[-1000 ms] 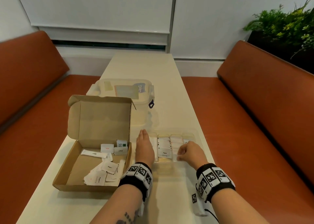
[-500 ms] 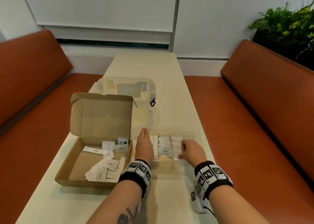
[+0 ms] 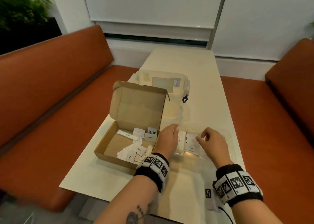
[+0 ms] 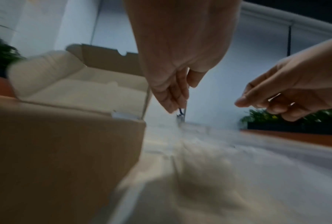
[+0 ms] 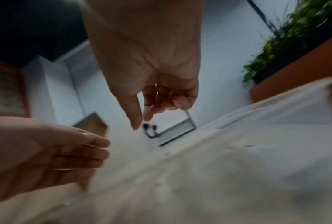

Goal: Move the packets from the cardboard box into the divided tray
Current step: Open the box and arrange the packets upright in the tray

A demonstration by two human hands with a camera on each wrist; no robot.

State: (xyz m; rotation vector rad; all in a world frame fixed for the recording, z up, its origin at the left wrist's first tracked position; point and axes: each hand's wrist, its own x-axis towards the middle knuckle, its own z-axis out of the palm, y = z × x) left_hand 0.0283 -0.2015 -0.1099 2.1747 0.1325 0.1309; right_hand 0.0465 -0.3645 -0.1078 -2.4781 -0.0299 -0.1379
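Note:
The open cardboard box (image 3: 108, 155) lies at the table's left and holds several white packets (image 3: 134, 149). To its right sits the clear divided tray (image 3: 222, 139), with more packets (image 3: 190, 143) in its left compartments. My left hand (image 3: 169, 135) lies flat with straight fingers between box and tray, at the tray's left edge. In the left wrist view the left hand (image 4: 172, 94) points down beside the box wall (image 4: 65, 151). My right hand (image 3: 209, 139) hovers over the tray's middle, fingers loosely curled. In the blurred right wrist view the right hand (image 5: 147, 109) holds nothing.
A clear lidded plastic container (image 3: 163, 82) stands behind the box. The cream table (image 3: 186, 62) runs on toward the wall. Orange benches (image 3: 51, 96) flank both sides, and a plant (image 3: 17, 11) stands at the far left.
My head has turned left, so everything sits further right in view. The right hand has lifted a little off the tray's packets and curled its fingers. The left hand has stayed put.

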